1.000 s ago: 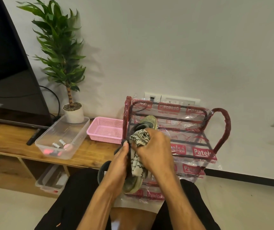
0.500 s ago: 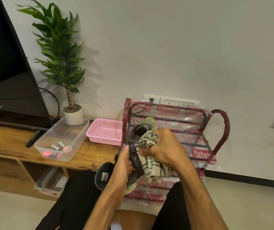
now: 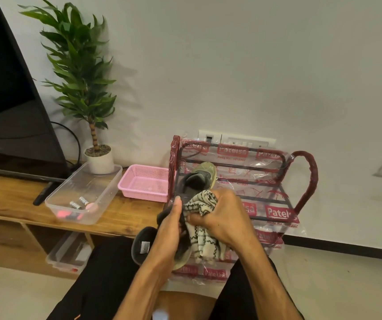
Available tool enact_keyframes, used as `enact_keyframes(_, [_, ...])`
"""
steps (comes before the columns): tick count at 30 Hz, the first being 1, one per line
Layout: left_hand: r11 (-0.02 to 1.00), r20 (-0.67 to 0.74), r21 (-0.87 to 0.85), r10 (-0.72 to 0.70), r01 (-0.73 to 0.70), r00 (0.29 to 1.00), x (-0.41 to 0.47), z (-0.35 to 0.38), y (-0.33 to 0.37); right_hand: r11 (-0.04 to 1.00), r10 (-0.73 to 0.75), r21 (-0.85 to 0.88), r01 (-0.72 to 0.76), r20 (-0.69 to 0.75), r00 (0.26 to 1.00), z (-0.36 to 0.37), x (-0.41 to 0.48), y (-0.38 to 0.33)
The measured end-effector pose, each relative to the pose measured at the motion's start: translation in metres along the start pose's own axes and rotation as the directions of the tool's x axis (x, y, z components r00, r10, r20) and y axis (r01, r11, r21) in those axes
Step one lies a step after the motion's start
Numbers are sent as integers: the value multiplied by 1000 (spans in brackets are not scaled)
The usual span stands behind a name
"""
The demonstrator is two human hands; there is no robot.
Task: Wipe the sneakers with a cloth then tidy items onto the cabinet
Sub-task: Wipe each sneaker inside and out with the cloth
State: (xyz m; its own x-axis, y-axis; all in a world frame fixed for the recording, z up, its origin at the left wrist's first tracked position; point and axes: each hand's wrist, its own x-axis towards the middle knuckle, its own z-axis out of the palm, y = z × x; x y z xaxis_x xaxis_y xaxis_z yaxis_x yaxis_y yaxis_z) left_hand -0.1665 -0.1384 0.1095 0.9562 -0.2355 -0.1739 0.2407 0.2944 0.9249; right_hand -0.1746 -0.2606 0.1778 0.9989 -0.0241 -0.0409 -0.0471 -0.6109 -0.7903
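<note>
My left hand (image 3: 170, 229) grips a dark grey sneaker (image 3: 195, 181) with an olive sole, holding it upright in front of me with the toe pointing up. My right hand (image 3: 224, 218) clutches a bunched white cloth with black pattern (image 3: 202, 227) and presses it against the side of that sneaker. The cloth's loose end hangs below my right hand. A second dark shoe (image 3: 142, 245) lies on my lap under my left wrist, mostly hidden. The wooden cabinet (image 3: 19, 202) stretches along the left.
A red metal shoe rack wrapped in clear plastic (image 3: 275, 204) stands just behind my hands. On the cabinet are a pink basket (image 3: 143, 183), a clear plastic tub with batteries (image 3: 83, 195), a potted plant (image 3: 81, 88), a remote (image 3: 43, 192) and a TV (image 3: 5, 100).
My right hand has slid the cloth up the sneaker again after a downward stroke. My left hand keeps the same grip on the shoe.
</note>
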Motion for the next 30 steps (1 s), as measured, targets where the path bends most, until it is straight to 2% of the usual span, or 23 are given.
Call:
enact_keyframes(3, [1000,-42,-5,17,-17,999,5,-1,7,997,1,-74,3,55,998,2,-4,7])
enact_keyframes(5, [1000,-59,1,9,-9,998,8,-5,8,998,8,-63,-5,48,999,0,-5,10])
enact_keyframes(7, [1000,-79,3,-17,17,997,10,-9,9,1000,20,-12,-21,-22,1000,-6,-3,9])
enact_keyframes(9, [999,-107,-10,-34,33,994,11,-13,10,1000,-10,-13,8,-160,987,-8,2,7])
enact_keyframes(11, [999,-56,-18,-47,46,997,12,-13,8,997,-73,-40,65,-265,961,-1,10,5])
enact_keyframes(13, [999,-15,7,-41,41,999,12,-9,6,993,-119,-49,110,-300,946,11,17,3])
enact_keyframes(16, [999,23,-33,-17,17,1000,13,-6,7,985,-173,-63,162,-278,945,24,19,5])
enact_keyframes(18, [998,14,-69,-2,3,1000,15,-8,9,984,-180,-51,173,-216,960,26,16,6])
enact_keyframes(20, [996,0,-84,2,-2,1000,16,-9,10,982,-191,-53,183,-220,957,27,15,6])
enact_keyframes(25, [998,33,-55,-3,4,999,17,-3,10,987,-155,-41,153,-452,879,31,25,-3])
enact_keyframes(27, [999,14,-44,8,-7,1000,17,-7,11,987,-146,-5,158,-417,897,35,23,-3])
enact_keyframes(30, [999,-11,-32,12,-12,1000,17,-13,14,985,-164,-96,143,-272,948,38,17,7])
